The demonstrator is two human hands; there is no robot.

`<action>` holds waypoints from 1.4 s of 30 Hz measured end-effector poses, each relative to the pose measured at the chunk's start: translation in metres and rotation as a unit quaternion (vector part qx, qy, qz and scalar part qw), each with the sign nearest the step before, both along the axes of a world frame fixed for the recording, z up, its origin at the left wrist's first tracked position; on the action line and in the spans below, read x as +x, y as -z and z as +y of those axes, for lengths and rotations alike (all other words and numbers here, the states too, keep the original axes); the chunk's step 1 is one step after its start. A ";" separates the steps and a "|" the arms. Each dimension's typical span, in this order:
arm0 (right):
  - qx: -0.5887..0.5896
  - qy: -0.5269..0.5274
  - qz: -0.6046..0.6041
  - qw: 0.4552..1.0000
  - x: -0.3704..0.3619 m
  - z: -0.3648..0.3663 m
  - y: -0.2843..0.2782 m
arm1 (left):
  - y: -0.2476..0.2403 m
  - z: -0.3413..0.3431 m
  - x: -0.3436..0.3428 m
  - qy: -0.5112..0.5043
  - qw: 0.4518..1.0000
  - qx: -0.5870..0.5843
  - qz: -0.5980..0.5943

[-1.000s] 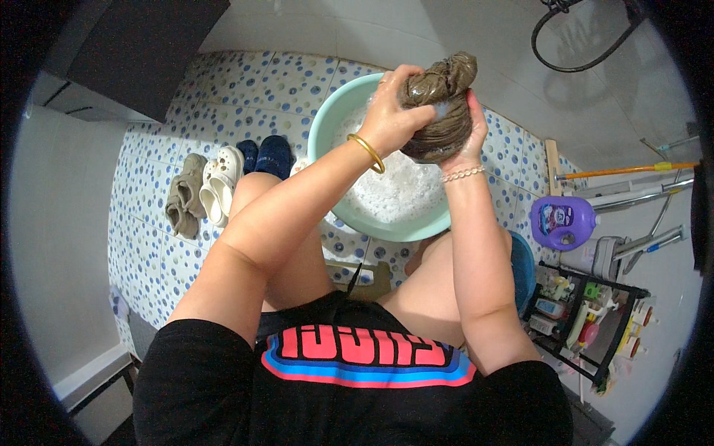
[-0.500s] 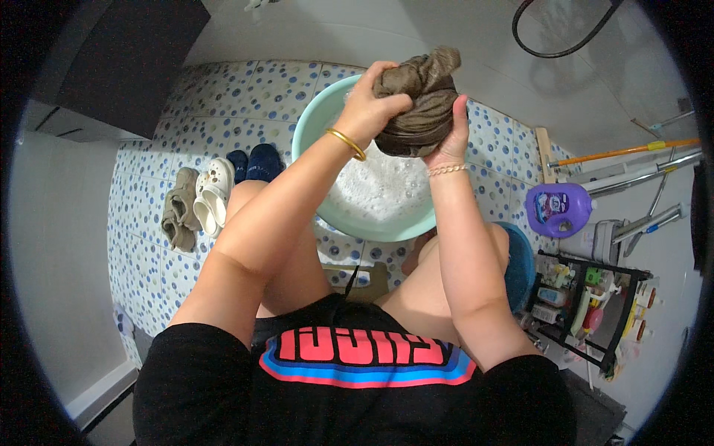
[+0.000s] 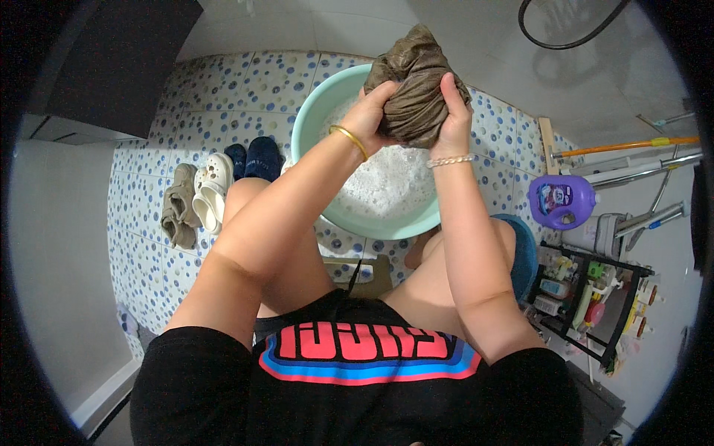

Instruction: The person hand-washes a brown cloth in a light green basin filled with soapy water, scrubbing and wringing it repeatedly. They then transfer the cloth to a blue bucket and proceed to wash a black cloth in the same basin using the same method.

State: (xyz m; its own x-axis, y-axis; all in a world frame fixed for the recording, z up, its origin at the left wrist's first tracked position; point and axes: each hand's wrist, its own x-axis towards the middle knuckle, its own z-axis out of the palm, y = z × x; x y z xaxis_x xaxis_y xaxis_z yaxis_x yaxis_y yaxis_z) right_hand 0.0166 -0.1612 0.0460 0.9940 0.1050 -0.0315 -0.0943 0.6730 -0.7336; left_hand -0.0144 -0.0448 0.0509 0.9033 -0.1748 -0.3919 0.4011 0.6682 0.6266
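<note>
Bunched into a wet-looking lump, a brown cloth garment (image 3: 414,93) is held up over the far side of a pale green basin (image 3: 306,123). My left hand (image 3: 370,117) grips it from the left, thumb across its front. On the other side my right hand (image 3: 454,119) presses against it, thumb up along the cloth and fingers mostly hidden behind. Below both hands, white foamy suds (image 3: 387,186) fill the basin. What kind of garment it is, I cannot tell.
At left stand brown shoes (image 3: 180,207), white clogs (image 3: 214,189) and dark blue slippers (image 3: 262,157). To the right are a purple detergent bottle (image 3: 559,202), a blue tub (image 3: 523,256), a black rack (image 3: 587,305) of bottles and an orange pole (image 3: 625,146).
The cloth has been turned and spread into a wider bundle. My right thumb has come over onto its front, and my left grip has shifted lower.
</note>
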 end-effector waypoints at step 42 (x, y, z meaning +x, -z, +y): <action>0.266 0.108 -0.093 0.953 -0.056 -0.152 -0.081 | 0.002 0.033 -0.039 -0.005 0.984 0.118 -0.134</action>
